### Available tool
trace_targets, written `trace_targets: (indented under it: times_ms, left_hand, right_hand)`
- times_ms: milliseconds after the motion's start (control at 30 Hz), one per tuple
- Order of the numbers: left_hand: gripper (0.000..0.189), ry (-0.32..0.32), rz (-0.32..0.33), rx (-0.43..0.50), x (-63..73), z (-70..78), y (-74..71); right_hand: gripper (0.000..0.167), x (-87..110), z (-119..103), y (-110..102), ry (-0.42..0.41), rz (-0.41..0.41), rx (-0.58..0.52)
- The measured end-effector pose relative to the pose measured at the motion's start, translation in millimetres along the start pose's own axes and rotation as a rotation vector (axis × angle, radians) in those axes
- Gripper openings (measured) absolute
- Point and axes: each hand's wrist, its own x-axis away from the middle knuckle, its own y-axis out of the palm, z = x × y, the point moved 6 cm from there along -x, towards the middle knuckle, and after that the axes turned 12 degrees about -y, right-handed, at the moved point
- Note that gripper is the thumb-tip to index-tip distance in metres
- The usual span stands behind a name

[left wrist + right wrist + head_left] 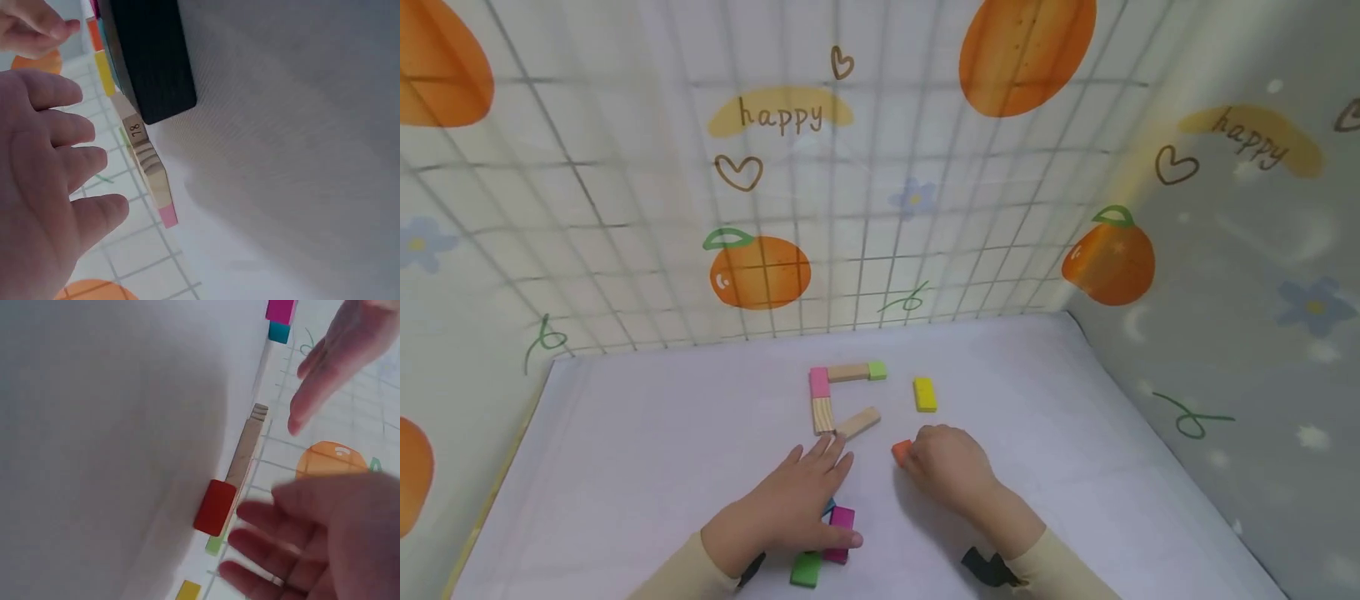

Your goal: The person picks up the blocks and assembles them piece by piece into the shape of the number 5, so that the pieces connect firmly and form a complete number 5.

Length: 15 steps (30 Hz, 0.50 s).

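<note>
My left hand (pixel 793 500) is spread with straight fingers over a magenta block (pixel 840 537), a green block (pixel 807 570) and a partly hidden blue block (pixel 829 506). Its fingertips lie near a slanted plain wooden block (pixel 858 422); whether they touch it I cannot tell. Beside an orange-red block (pixel 902 452) is my right hand (pixel 951 471). In the right wrist view that block (pixel 215 508) lies on the white surface, with the loosely bent fingers (pixel 259 547) alongside and no pinch visible. The left wrist view shows the left hand (pixel 44 181) holding nothing.
Farther back, a pink block (pixel 819 382), a striped wooden block (pixel 823 415), a plain wooden block (pixel 848 372) and a light green block (pixel 877 371) form a cornered line. A yellow block (pixel 925 395) lies to their right. Printed curtains (pixel 865 167) border the white table (pixel 647 450).
</note>
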Motion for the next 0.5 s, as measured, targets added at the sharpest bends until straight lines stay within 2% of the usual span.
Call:
trace_targets:
  times_ms: [133,267,367,400,500]
  left_hand:
    - [0.108,0.015,0.020,-0.043,-15.9,3.9,-6.4]
    - [0.107,0.002,0.009,-0.050,-30.3,4.5,-9.0]
    - [0.107,-0.015,0.001,-0.058,-36.2,3.7,-9.2]
    - [0.106,-0.021,0.002,-0.061,-37.4,3.3,-9.0]
    - [0.105,-0.028,0.009,-0.068,-39.5,2.7,-9.7]
  right_hand:
    - [0.014,2.0,-5.2,2.2,-0.114,0.000,-0.011]
    - [0.008,0.9,-4.6,5.4,-0.108,0.001,-0.033]
    - [0.004,-0.5,-4.6,5.7,-0.094,0.014,-0.037]
    - [0.005,-1.0,-4.5,5.6,-0.087,0.018,-0.037]
    - [0.023,-0.6,-2.4,6.2,-0.051,0.017,-0.040]
